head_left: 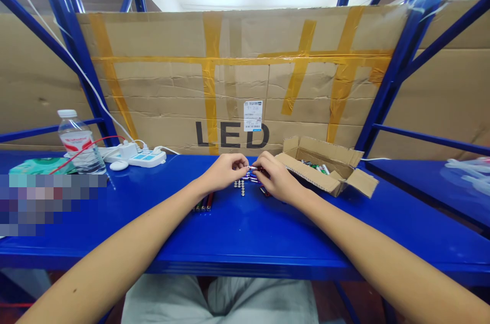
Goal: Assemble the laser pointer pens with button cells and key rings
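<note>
Together, the left hand [225, 171] and right hand [278, 178] pinch a small shiny tube [253, 168], just left of the open box [310, 173]. Little silver bits [242, 189] and colored sticks [209, 202] lie left of that box too.

A small shiny cylinder [252, 168], partly hidden, is held nearly level toward the counter's [245, 242] far edge, near silvery round pieces [242, 187] in short rows and slim coloured tubes [209, 202] lying side by side.

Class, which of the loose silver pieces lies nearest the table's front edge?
The silver piece at the near end of the column; all other loose ones visible lie farther back.
</note>
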`<state>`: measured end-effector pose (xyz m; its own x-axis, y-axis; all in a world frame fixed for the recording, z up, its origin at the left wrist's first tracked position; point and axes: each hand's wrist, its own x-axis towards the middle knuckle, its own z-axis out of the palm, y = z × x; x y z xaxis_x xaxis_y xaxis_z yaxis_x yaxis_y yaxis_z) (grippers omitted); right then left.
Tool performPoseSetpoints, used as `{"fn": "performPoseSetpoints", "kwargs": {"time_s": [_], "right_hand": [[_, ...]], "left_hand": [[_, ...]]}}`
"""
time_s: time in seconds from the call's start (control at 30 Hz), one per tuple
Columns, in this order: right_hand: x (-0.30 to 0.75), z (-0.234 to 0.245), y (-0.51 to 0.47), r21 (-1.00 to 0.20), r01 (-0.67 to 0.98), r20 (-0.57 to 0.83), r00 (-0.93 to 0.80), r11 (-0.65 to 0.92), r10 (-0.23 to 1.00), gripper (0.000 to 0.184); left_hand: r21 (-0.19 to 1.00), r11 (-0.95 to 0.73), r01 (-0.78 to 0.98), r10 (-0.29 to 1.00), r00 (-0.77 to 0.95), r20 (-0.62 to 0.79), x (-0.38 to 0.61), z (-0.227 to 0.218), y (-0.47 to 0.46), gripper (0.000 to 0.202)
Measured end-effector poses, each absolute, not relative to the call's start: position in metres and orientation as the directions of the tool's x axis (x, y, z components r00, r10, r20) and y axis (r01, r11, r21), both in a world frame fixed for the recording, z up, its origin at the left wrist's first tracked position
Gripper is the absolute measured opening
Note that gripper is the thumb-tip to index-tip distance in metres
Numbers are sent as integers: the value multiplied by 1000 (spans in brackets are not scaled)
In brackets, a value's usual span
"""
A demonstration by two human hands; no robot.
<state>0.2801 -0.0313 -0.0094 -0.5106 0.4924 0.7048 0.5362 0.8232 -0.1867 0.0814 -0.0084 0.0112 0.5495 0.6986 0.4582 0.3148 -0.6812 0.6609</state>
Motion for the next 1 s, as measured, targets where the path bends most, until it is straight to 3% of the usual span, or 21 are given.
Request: {"fn": "performPoseSetpoints", "kwargs": {"time_s": [0.2,0.67,0.9,1.0], "right_hand": [[280,-13,-30,-144,590,651,-548,795,525,18],[282,-7,-32,-211,528,685,-521,823,509,11],[282,-5,-33,-259,542,617,-544,800,569,16],[280,-3,-37,-313,538,631,-498,783,595,5]], "left_hand": [[635,-697,335,691,552,467,82,11,-9,6],[627,-713,312,670,566,480,82,12,-13,8],[518,-781,348,605,625,493,80,17,-16,9],[480,-798,364,589,640,494,80,18,-17,9]]}}
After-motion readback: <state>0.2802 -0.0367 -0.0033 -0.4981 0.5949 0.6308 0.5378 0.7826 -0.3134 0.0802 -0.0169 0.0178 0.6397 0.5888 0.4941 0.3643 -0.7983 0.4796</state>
